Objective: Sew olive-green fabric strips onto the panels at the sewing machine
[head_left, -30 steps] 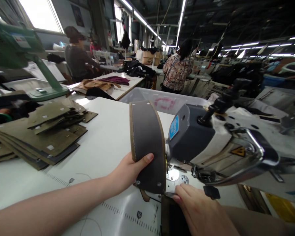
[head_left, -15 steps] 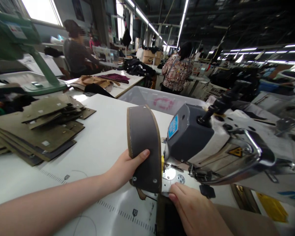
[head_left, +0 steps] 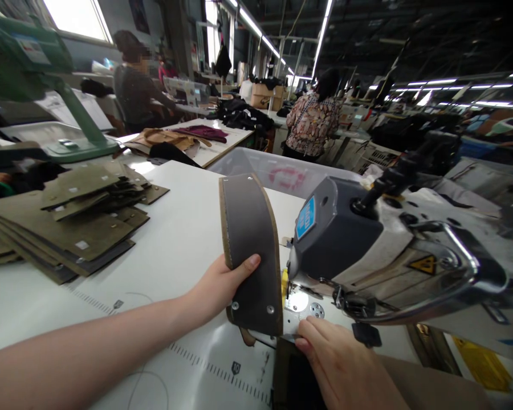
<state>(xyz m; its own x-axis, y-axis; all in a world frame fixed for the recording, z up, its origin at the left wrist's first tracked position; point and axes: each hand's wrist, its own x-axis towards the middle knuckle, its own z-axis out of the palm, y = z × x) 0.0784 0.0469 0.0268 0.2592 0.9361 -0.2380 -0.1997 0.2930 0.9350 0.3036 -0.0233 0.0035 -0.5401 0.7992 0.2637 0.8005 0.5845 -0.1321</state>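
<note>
In the head view a curved grey fabric panel [head_left: 250, 222] with an olive edge and metal snaps stands upright, gripped by my left hand [head_left: 222, 285]. The thumb lies across its grey face; the other fingers are hidden behind it. Just to the right is the lit needle area of a sewing machine [head_left: 337, 233]. My right hand [head_left: 337, 356] rests at the front of the machine bed, thumb and fingers closed at the edge of a dark fabric piece [head_left: 293, 373] that hangs toward me.
Stacked olive fabric pieces [head_left: 94, 228] with snaps lie on the white table [head_left: 175, 210] at left. A green fan [head_left: 64, 108] stands behind them. A translucent bin [head_left: 320, 171] sits beyond the table. Two people work further back. Yellow material [head_left: 483, 364] lies at right.
The camera view has shifted slightly, so the machine appears a little further right. Both hands keep nearly the same positions, and the panel is still in my left hand.
</note>
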